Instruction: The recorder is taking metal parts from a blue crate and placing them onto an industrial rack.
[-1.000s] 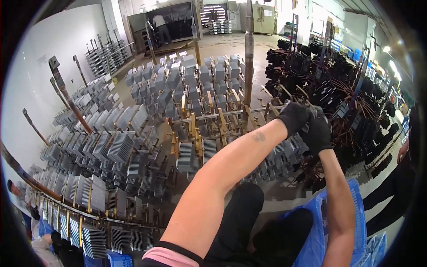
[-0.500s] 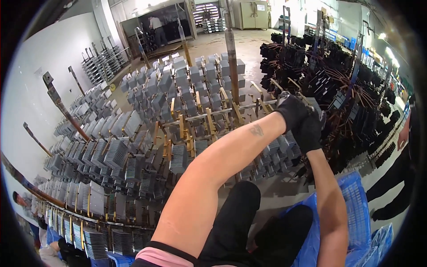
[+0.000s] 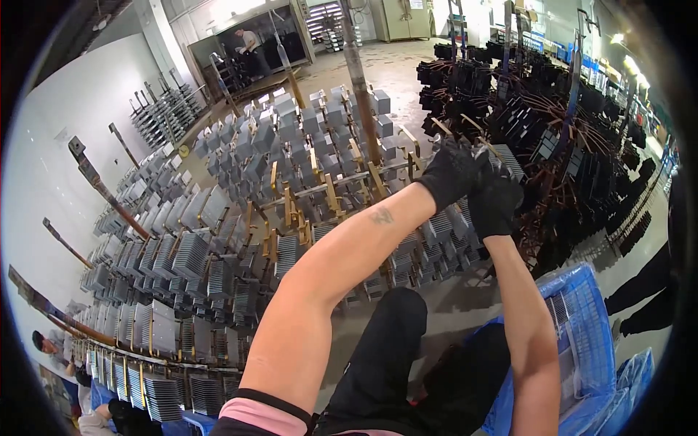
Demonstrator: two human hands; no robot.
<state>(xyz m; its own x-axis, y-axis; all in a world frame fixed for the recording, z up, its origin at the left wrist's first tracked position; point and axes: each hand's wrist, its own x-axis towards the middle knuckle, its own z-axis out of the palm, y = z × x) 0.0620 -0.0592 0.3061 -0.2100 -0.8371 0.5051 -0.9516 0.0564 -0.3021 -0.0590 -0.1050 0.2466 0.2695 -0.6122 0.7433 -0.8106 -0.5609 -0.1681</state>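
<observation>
Both my hands wear black gloves and are close together at the near right end of a rack hung with grey finned metal parts (image 3: 287,256). My left hand (image 3: 452,173) is closed, and a small shiny metal end (image 3: 437,141) pokes out by its fingers; its kind is unclear. My right hand (image 3: 496,205) is closed just right of and below it, the knuckles hiding what it grips. Beside them are a grey finned part (image 3: 507,161) and brass-coloured hooks (image 3: 486,136) on the rack.
Racks of grey parts (image 3: 193,254) fill the left, with upright metal posts (image 3: 102,185) between. Black parts (image 3: 552,145) hang at the right. A blue crate (image 3: 592,327) lined with plastic stands by my right forearm. People are at the far back, lower left and right edge.
My two hands have shifted slightly left in the view and a little apart, both still closed by the rack end. The whole scene has moved a little left.
</observation>
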